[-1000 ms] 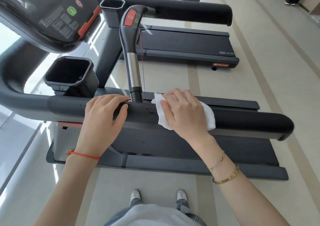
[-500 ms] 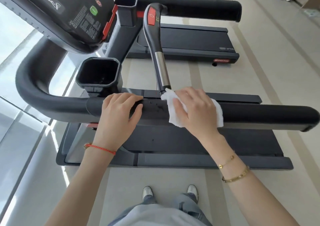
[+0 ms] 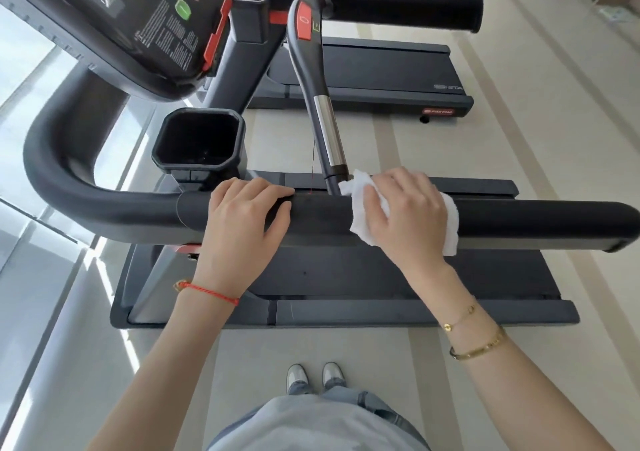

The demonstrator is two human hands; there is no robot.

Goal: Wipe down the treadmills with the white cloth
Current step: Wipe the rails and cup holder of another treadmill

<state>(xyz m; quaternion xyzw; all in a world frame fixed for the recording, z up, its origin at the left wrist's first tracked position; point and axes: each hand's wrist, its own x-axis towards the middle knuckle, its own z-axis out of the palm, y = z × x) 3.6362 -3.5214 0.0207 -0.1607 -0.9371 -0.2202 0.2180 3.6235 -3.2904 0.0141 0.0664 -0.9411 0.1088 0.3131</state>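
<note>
The near treadmill's black padded handrail (image 3: 540, 220) runs across the middle of the view. My left hand (image 3: 244, 229) grips the rail left of its centre, fingers curled over the top. My right hand (image 3: 408, 211) presses the white cloth (image 3: 360, 213) onto the rail, just right of the upright grip bar (image 3: 327, 135) with the chrome section. The cloth wraps over the rail's top and front, and part of it is hidden under my palm. The console (image 3: 114, 17) is at the upper left.
A black cup holder (image 3: 199, 139) sits behind my left hand. The running deck (image 3: 381, 277) lies below the rail. A second treadmill (image 3: 381, 66) stands beyond. The beige floor (image 3: 554, 121) stretches to the right, with a person's feet at the top right corner. Windows line the left.
My right hand with the cloth has slid slightly right along the rail, away from my left hand. The view has shifted, so the treadmill sits further right in frame.
</note>
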